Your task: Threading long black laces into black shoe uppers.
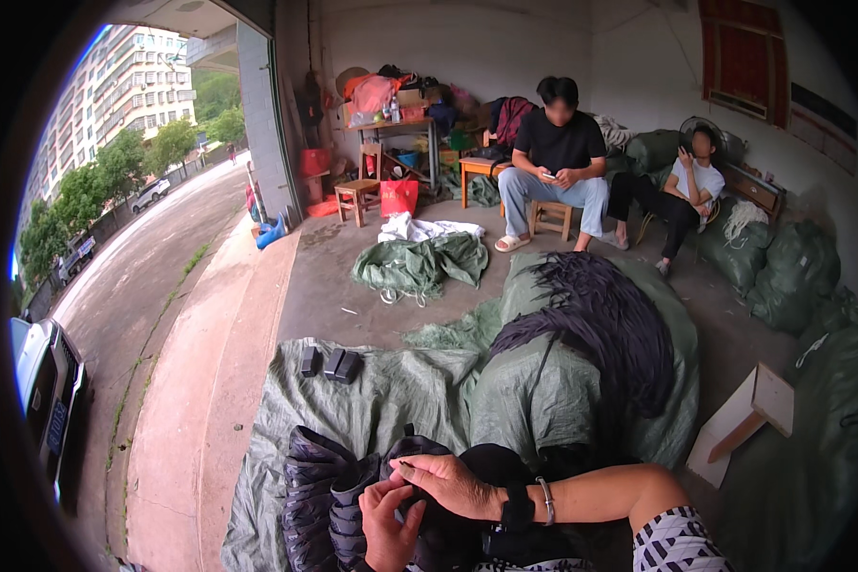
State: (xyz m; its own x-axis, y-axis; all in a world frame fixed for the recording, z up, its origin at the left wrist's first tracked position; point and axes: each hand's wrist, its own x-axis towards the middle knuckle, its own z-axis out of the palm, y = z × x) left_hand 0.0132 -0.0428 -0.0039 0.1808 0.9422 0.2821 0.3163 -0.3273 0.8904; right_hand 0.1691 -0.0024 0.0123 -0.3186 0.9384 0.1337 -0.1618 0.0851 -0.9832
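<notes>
Head: green bundle (536, 393) beyond right hand (448, 482); 2 people (558, 138) behind.

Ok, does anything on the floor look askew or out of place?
Yes: right of the green bundle, an angular white and brown piece sits askew on the floor, slanted like an upturned stool; I can't tell what it is.

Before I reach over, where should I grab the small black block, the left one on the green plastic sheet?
I'd grip the small black block by its left and right sides, coming down from above. It looks narrow from left to right, nothing covers its top, and a slim gap separates it from the wider black blocky shape beside it.
</notes>
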